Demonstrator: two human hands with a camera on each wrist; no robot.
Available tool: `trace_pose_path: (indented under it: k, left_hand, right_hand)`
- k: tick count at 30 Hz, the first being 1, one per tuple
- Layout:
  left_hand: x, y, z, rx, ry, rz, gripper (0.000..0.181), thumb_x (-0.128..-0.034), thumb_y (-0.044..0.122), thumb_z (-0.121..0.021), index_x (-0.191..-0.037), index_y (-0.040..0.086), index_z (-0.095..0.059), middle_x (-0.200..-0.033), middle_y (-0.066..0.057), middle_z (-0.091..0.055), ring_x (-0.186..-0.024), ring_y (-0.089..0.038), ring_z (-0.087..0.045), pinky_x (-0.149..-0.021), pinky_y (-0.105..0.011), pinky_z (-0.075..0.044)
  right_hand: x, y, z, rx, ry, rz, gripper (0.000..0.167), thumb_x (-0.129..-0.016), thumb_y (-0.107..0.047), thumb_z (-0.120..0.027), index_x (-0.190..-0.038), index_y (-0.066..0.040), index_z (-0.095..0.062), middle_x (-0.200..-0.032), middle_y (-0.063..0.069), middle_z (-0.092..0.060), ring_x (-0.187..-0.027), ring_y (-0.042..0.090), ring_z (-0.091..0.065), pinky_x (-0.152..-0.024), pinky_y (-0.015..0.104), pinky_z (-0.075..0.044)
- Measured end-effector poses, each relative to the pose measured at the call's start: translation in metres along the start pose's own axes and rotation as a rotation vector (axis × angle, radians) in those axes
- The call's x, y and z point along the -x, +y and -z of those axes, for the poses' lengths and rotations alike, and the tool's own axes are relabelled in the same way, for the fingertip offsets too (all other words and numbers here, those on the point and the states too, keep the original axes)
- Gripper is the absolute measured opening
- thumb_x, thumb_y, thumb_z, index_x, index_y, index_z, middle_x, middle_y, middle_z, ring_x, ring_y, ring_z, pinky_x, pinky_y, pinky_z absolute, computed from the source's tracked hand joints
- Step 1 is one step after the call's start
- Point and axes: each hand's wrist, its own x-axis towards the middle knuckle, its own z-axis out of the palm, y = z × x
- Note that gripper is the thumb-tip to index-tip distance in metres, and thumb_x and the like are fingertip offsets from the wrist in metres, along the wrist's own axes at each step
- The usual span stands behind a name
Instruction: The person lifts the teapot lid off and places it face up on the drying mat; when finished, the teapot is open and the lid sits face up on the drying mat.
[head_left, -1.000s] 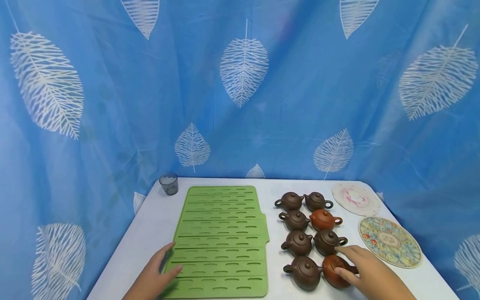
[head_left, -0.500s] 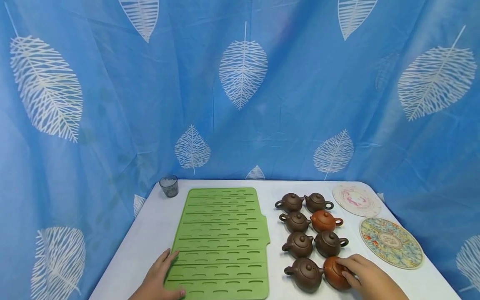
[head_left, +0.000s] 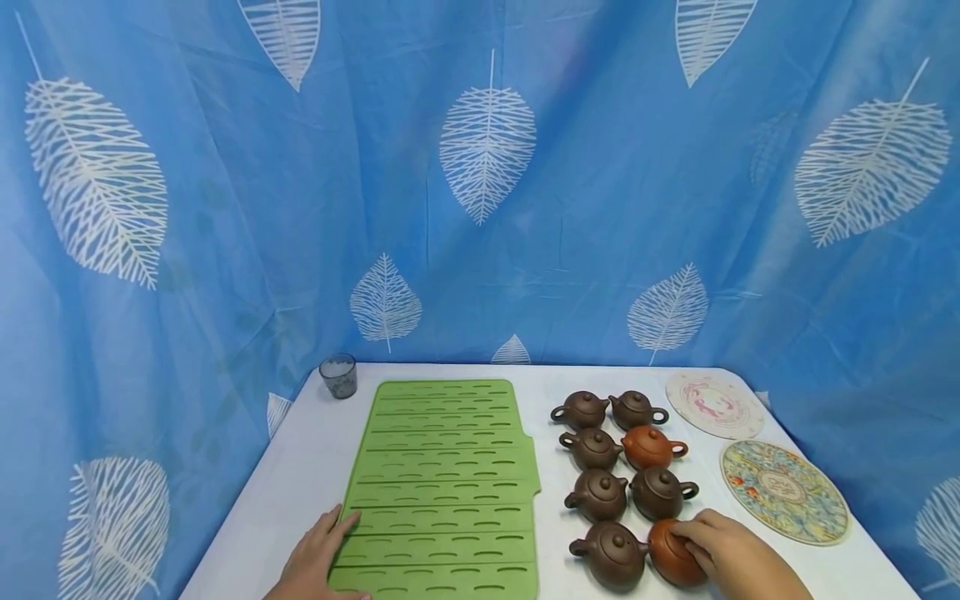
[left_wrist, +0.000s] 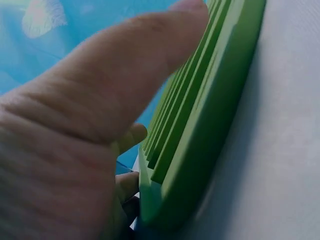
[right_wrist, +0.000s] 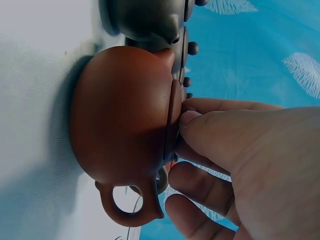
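My right hand (head_left: 731, 550) is at the nearest reddish-brown teapot (head_left: 670, 557), which stands on the white table. In the right wrist view, thumb and index finger pinch the top of its lid (right_wrist: 173, 117); the knob is hidden behind them. The lid sits on the pot, and the handle (right_wrist: 131, 206) is free of my fingers. My left hand (head_left: 313, 560) rests at the near left edge of a green slotted mat (head_left: 442, 492), fingers spread. A dark brown teapot (head_left: 615, 554) stands just left of the reddish one, close to its spout.
Several more teapots form two columns farther back, mostly dark brown, with one reddish teapot (head_left: 649, 447) among them. Two round patterned discs, one floral (head_left: 787, 492) and one pink-white (head_left: 715, 404), lie on the right. A grey glass (head_left: 339, 377) stands at the far left corner.
My right hand has come down and left onto the reddish teapot's lid, and its fingers have closed together. My left hand has shifted slightly nearer along the mat's edge.
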Motion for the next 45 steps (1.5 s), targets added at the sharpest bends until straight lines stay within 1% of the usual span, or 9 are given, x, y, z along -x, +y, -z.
trace_pose_path:
  k: [4, 9, 13, 20, 24, 32, 35, 39, 45]
  left_hand:
    - [-0.001, 0.002, -0.002, -0.017, -0.009, 0.036, 0.107, -0.0787, 0.058, -0.088, -0.153, -0.007, -0.044, -0.153, -0.047, -0.033, -0.135, -0.073, -0.034, -0.106, -0.087, -0.041]
    - [-0.001, 0.004, -0.004, -0.022, -0.023, 0.08, 0.109, -0.0755, 0.058, -0.09, -0.153, -0.005, -0.046, -0.157, -0.044, -0.03, -0.139, -0.071, -0.032, -0.11, -0.087, -0.037]
    - [0.001, 0.003, -0.005, -0.026, -0.019, 0.09, 0.109, -0.0757, 0.059, -0.089, -0.153, -0.005, -0.046, -0.157, -0.044, -0.03, -0.14, -0.071, -0.031, -0.11, -0.087, -0.036]
    - [0.003, 0.005, -0.004, -0.024, -0.036, 0.111, 0.108, -0.078, 0.061, -0.087, -0.155, -0.003, -0.044, -0.158, -0.044, -0.029, -0.14, -0.071, -0.03, -0.112, -0.088, -0.033]
    - [0.003, 0.007, -0.004, -0.02, -0.048, 0.128, 0.11, -0.0782, 0.061, -0.087, -0.156, -0.002, -0.043, -0.158, -0.044, -0.029, -0.141, -0.071, -0.029, -0.112, -0.089, -0.032]
    - [-0.001, 0.01, -0.001, 0.026, -0.08, 0.204, 0.112, -0.0778, 0.059, -0.088, -0.159, 0.0, -0.038, -0.161, -0.042, -0.025, -0.145, -0.07, -0.023, -0.115, -0.091, -0.024]
    - [-0.001, 0.011, 0.0, 0.037, -0.079, 0.214, 0.113, -0.0779, 0.059, -0.088, -0.16, 0.0, -0.037, -0.161, -0.042, -0.025, -0.145, -0.07, -0.022, -0.116, -0.09, -0.024]
    - [-0.001, 0.012, 0.0, 0.034, -0.073, 0.211, 0.112, -0.0783, 0.058, -0.088, -0.16, -0.001, -0.037, -0.161, -0.041, -0.026, -0.145, -0.069, -0.023, -0.115, -0.089, -0.028]
    - [0.0, 0.014, 0.0, 0.046, -0.075, 0.228, 0.112, -0.0778, 0.058, -0.088, -0.16, 0.0, -0.038, -0.163, -0.04, -0.025, -0.147, -0.069, -0.022, -0.117, -0.089, -0.025]
  right_hand:
    - [-0.001, -0.001, 0.002, -0.003, -0.011, -0.063, 0.028, -0.086, -0.016, -0.086, -0.108, -0.031, -0.077, -0.09, -0.019, -0.058, -0.077, -0.006, -0.056, -0.063, 0.016, -0.059]
    - [0.0, -0.001, 0.004, 0.01, 0.008, -0.098, 0.028, -0.088, -0.017, -0.085, -0.109, -0.032, -0.075, -0.091, -0.017, -0.06, -0.081, -0.003, -0.059, -0.066, 0.017, -0.06]
    - [-0.001, -0.002, 0.007, -0.005, 0.002, -0.111, 0.025, -0.091, -0.019, -0.083, -0.113, -0.027, -0.075, -0.094, -0.014, -0.062, -0.087, 0.004, -0.063, -0.072, 0.023, -0.065]
    - [-0.005, -0.004, 0.009, -0.101, -0.032, -0.155, 0.025, -0.096, -0.02, -0.078, -0.119, -0.011, -0.074, -0.102, -0.003, -0.071, -0.097, 0.023, -0.071, -0.082, 0.046, -0.069]
    - [-0.006, -0.008, 0.009, -0.132, -0.014, -0.175, 0.027, -0.096, -0.019, -0.078, -0.12, -0.006, -0.072, -0.106, 0.003, -0.074, -0.099, 0.029, -0.072, -0.081, 0.05, -0.069]
    - [-0.008, -0.024, 0.004, -0.162, 0.101, -0.181, 0.022, -0.095, -0.017, -0.079, -0.112, -0.005, -0.072, -0.097, 0.001, -0.073, -0.086, 0.02, -0.07, -0.066, 0.038, -0.065]
    - [-0.007, -0.03, 0.003, -0.18, 0.144, -0.218, 0.022, -0.095, -0.018, -0.078, -0.112, -0.006, -0.071, -0.092, -0.001, -0.071, -0.08, 0.014, -0.065, -0.06, 0.032, -0.06]
    - [-0.006, -0.038, -0.001, -0.248, 0.224, -0.253, 0.018, -0.092, -0.014, -0.076, -0.108, -0.008, -0.071, -0.09, -0.002, -0.072, -0.08, 0.013, -0.067, -0.062, 0.029, -0.063]
    - [-0.007, -0.05, -0.009, -0.315, 0.37, -0.211, 0.019, -0.088, -0.007, -0.079, -0.105, -0.012, -0.072, -0.095, -0.002, -0.076, -0.082, 0.013, -0.072, -0.066, 0.024, -0.065]
